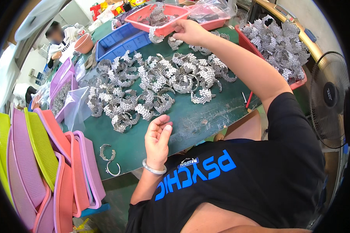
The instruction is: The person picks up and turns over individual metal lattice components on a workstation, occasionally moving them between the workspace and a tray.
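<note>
My right hand [188,31] reaches far across the green table [206,116] to the front rim of a pink tray [165,19], fingers pinched on a silver mesh strip [156,37] that hangs from them. My left hand [157,136] rests near the table's front edge with its fingers curled loosely and nothing in it; a pale bangle is on its wrist. A wide heap of curled silver mesh strips [155,85] covers the table between both hands.
A red tray [295,83] piled with mesh strips stands at the right, a blue tray [120,42] at the back. Stacked pink, yellow and green baskets [39,155] lean at the left. A fan [330,97] is on the right. Another person [58,42] sits far left.
</note>
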Motion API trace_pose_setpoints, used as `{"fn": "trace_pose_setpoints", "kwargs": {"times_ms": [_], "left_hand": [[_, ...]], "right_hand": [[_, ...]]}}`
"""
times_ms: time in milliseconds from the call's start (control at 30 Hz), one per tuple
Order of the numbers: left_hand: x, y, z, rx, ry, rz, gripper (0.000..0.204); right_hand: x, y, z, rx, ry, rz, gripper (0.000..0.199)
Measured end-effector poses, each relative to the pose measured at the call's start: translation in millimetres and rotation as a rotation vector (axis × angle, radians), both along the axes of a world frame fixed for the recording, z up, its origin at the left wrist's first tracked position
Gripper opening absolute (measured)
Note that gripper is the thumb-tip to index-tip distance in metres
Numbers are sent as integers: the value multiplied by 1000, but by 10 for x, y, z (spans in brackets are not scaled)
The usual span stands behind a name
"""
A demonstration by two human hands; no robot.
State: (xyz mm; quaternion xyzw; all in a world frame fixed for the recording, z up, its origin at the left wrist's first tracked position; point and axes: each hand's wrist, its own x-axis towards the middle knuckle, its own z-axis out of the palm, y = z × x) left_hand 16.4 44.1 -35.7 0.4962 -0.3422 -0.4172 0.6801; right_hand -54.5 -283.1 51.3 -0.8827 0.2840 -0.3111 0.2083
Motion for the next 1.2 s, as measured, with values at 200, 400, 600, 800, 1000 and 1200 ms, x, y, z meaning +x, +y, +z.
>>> {"fn": "trace_pose_setpoints", "kwargs": {"times_ms": [200,400,600,800,1000,1200], "left_hand": [[-63,-27,10,18,8,-51,26],[-71,28,2,73,-12,-53,24],[19,177,4,84,7,-19,23],[64,177,-67,55,37,-28,23],[63,156,-52,44,53,-65,23],[36,149,-77,42,78,-69,23]], "right_hand": [[130,189,-37,-456,-1,21,48],[638,272,20,-876,369,28,62],[878,83,-95,-752,385,4,45],[913,-281,153,-167,-316,-226,54],[778,-438,215,-197,144,-327,48],[726,-399,103,-474,47,132,49]]}}
